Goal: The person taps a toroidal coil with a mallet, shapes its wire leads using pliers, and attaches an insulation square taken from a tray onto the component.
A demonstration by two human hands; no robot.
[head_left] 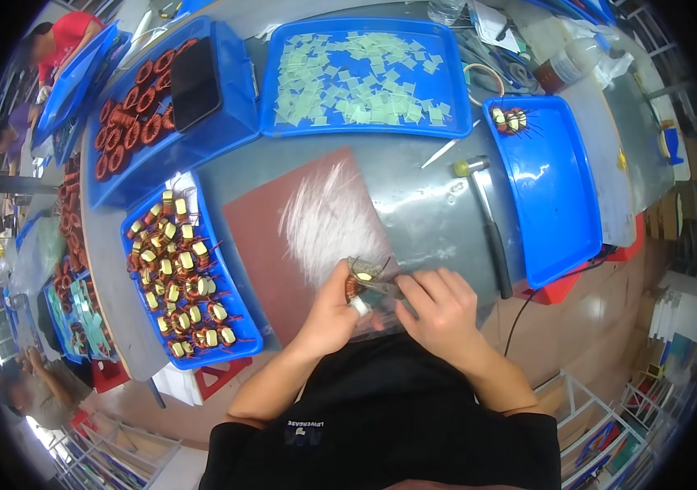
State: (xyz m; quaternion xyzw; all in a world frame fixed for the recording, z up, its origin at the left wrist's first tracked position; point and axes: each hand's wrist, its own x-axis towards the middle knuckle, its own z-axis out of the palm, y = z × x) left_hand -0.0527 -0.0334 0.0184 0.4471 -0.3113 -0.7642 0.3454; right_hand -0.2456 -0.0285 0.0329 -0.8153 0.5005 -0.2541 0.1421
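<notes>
My left hand grips a small copper-wound toroid coil at the near edge of a dark red sheet. A white band wraps one finger of that hand. My right hand is closed on a grey metal tool, seemingly pliers, whose jaws reach to the coil; its handles are mostly hidden by my fingers. The dark red sheet, its surface marked with pale scratches, lies under the work. To the left, a blue tray holds several finished-looking coils with cream blocks.
A blue bin with red wire rings and a dark phone stands back left. Pale green squares fill a blue tray. At right are a hammer, a white stick and a blue tray with several coils. People are at far left.
</notes>
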